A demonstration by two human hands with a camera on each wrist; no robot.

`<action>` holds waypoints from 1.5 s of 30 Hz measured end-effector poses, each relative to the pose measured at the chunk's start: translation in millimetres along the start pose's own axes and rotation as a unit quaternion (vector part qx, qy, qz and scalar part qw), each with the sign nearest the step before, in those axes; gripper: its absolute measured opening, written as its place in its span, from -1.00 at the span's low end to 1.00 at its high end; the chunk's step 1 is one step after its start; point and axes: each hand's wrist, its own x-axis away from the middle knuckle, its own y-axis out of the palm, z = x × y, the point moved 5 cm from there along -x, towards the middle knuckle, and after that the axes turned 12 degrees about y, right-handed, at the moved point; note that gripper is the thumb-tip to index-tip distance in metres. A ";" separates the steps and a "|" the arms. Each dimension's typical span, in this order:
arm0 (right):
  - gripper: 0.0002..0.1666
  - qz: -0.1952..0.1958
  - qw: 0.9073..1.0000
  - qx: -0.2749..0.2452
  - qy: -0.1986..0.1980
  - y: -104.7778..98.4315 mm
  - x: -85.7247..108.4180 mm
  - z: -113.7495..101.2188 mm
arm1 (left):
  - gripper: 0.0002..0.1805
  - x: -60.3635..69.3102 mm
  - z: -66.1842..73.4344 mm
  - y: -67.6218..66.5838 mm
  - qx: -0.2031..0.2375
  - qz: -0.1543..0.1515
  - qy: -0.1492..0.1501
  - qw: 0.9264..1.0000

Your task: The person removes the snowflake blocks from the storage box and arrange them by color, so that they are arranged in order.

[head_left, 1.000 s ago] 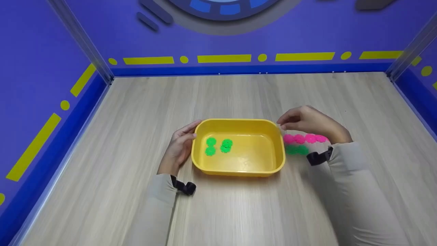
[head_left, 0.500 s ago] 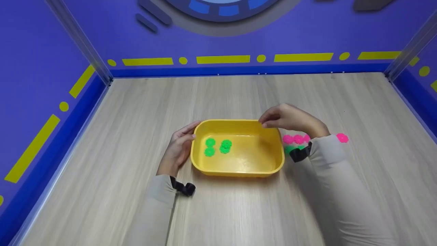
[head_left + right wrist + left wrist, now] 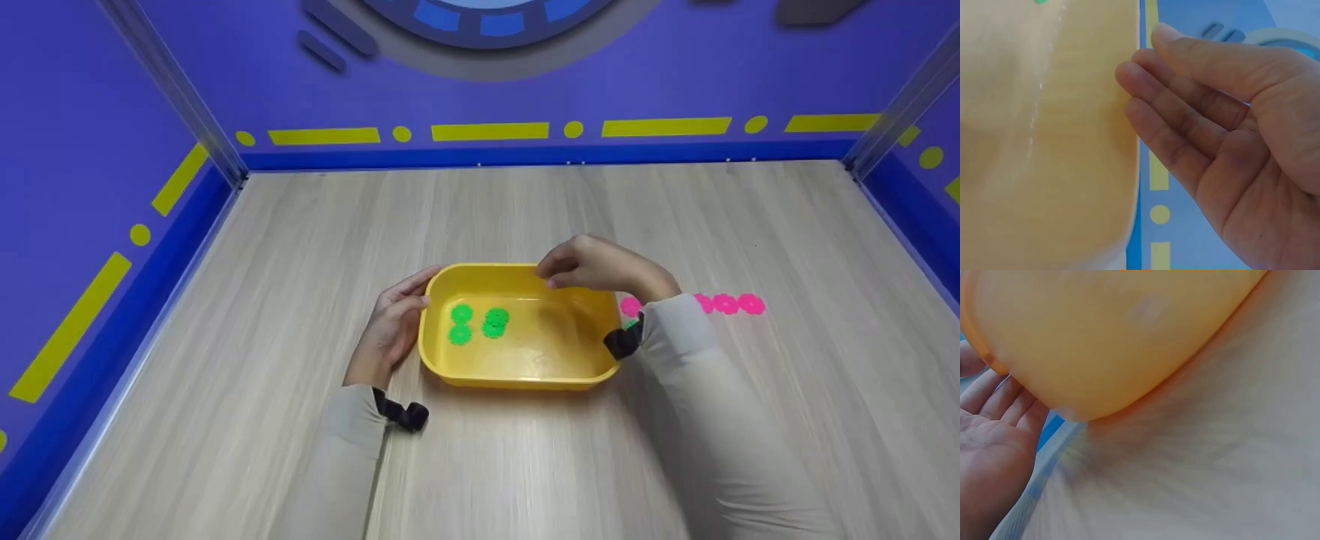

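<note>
Gripping the yellow tub (image 3: 525,367) at its left end with the left hand (image 3: 394,319); right hand (image 3: 600,264) at the far rim.
Left thumb on rim, fingers along outer wall. Right fingers loosely bent, thumb close; can't tell if anything's pinched. Green discs (image 3: 460,334) inside tub, left half; pink discs (image 3: 726,304) on tabletop (image 3: 480,465) right of it, partly hidden by sleeve (image 3: 697,375).

1. My head view is bright; glare spots the yellow tub (image 3: 517,382), with soft shadow under the right hand (image 3: 596,264).
2. My left wrist view looks dim, blurry.
3. My right wrist view looks washed-out.
</note>
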 end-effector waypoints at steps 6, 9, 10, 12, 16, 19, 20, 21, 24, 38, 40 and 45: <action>-0.64 -0.013 1.000 0.005 -0.021 8.8 -7.4 -9.8 | -0.38 -0.3 -1.2 -0.4 -0.002 0.000 0.001 1.000; -0.64 -0.022 0.999 0.003 -0.032 14.2 -10.9 -14.4 | -0.39 -0.6 -1.5 -0.3 -0.005 0.002 0.001 1.000; -0.64 -0.023 0.999 0.004 -0.037 16.1 -12.2 -15.8 | -0.39 -0.6 -1.5 -0.2 -0.004 0.004 0.001 1.000; -0.64 -0.027 0.999 0.005 -0.043 20.2 -14.8 -19.0 | -0.39 -0.5 -1.2 0.1 -0.002 0.006 0.001 1.000; -0.63 -0.039 0.998 0.010 -0.048 29.9 -21.4 -24.9 | -0.39 0.2 -0.9 0.2 -0.003 0.008 0.001 1.000; -0.62 -0.049 0.998 0.013 -0.043 36.8 -26.2 -28.4 | -0.38 0.4 -1.1 -0.4 -0.007 0.005 0.002 1.000; -0.62 -0.051 0.998 0.013 -0.040 38.6 -27.4 -29.2 | -0.38 0.5 -1.3 -0.7 -0.008 0.005 0.003 1.000; -0.62 -0.053 0.998 0.015 -0.037 40.2 -28.8 -29.9 | -0.38 0.5 -1.4 -1.0 -0.008 0.006 0.003 1.000; -0.61 -0.057 0.998 0.023 -0.031 44.0 -31.3 -32.1 | -0.38 0.3 -0.9 -0.6 -0.008 0.004 0.004 1.000; -0.59 -0.082 0.996 0.041 0.009 63.5 -41.8 -35.7 | -0.39 -0.1 -1.4 -2.0 0.002 0.006 -0.003 1.000; -0.58 -0.081 0.996 0.043 0.005 65.1 -42.1 -36.1 | -0.39 0.0 -1.6 -2.2 0.001 0.006 -0.004 1.000; -0.57 -0.072 0.995 0.062 -0.014 67.4 -41.6 -38.1 | -0.39 -0.1 -1.7 -2.0 0.000 0.006 -0.004 1.000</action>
